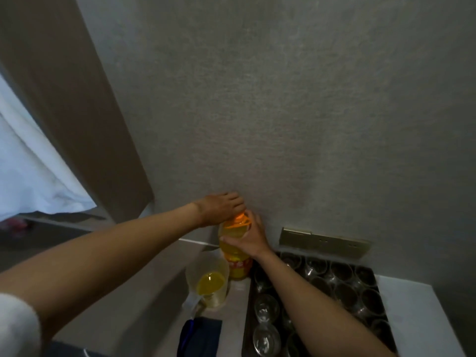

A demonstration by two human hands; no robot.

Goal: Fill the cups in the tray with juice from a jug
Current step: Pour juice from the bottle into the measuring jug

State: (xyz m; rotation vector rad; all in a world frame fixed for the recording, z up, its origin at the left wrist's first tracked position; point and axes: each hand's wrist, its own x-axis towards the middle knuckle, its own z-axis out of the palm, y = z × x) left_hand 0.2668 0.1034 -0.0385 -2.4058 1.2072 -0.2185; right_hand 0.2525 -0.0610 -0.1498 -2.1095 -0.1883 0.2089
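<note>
- Two hands on one bottle [235, 253]: clear plastic, yellow liquid inside, orange cap and orange carry loop, red-yellow label band low on the body. It stands upright at the back of the tabletop [164, 287], just beside the wall [283, 112].
- Left hand [221, 208] sits over the cap, fingers curled down onto it.
- Right hand [247, 237] wraps the bottle's shoulder, thumb across the front, fingers round the far side.
- Jug [210, 282]: clear plastic, round, open top, shallow pool of yellow juice at the bottom, pale handle towards the camera. Stands just in front-left of the bottle, close to touching.
- Tray [248, 300]: dark, metal-looking, rectangular, right of the jug. Packed with clear glass cups [266, 307] in rows, rims nearly touching; their contents cannot be told. Right forearm crosses over its near-left part.
- Dark blue cloth-like item [201, 336] lies at the tabletop's near edge.
- Brass-coloured hinge plate [324, 242] on the wall behind the tray.
- Wall is matte grey, finely textured; little room behind the bottle. White curtain [33, 171] far left.
</note>
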